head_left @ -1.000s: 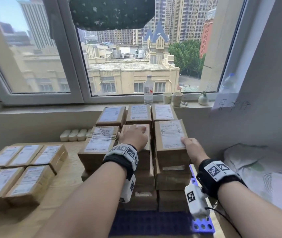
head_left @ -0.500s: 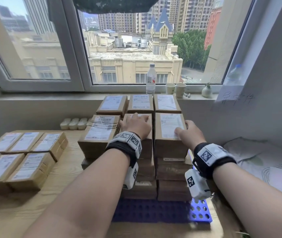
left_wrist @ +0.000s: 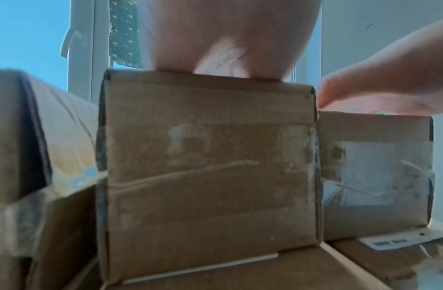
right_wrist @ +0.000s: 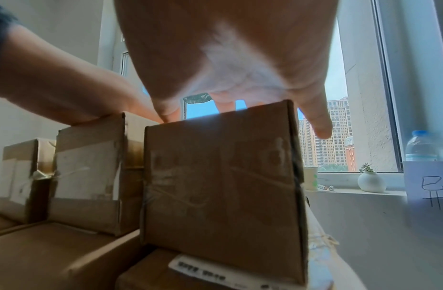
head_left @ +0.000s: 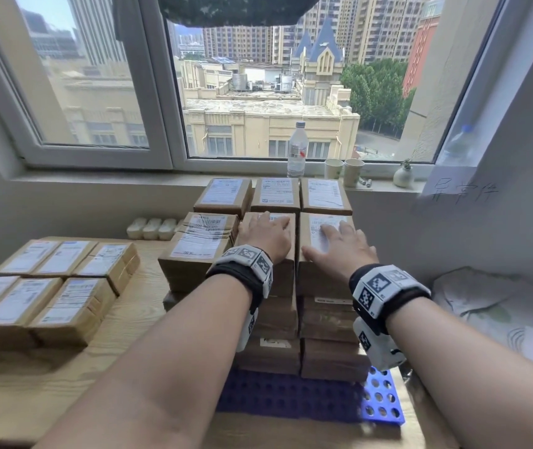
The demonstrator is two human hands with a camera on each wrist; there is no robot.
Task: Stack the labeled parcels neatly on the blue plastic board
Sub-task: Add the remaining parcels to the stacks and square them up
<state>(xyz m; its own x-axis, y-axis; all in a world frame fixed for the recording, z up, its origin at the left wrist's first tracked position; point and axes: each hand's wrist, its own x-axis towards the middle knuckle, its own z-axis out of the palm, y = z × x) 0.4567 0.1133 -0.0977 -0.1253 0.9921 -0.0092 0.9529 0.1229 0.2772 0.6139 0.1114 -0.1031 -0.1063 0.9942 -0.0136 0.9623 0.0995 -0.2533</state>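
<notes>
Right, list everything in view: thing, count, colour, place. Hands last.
Parcels: many, brown with white labels, stacked on the blue board.
Loose parcels: about six tops visible, brown, on the wooden table at left.
Blue board: one, blue with holes, under the stack.
Table: one, light wood.
Water bottle: one, clear, on the sill.
Paper cups: two, pale, on the sill.
Small vase: one, white, on the sill at right.
Left hand: flat on the top middle parcel.
Right hand: flat on the top right parcel.

Left hand (left_wrist: 230, 39) rests flat on a taped parcel (left_wrist: 208, 176) — right hand (left_wrist: 379, 88) (beside) on another.
</notes>
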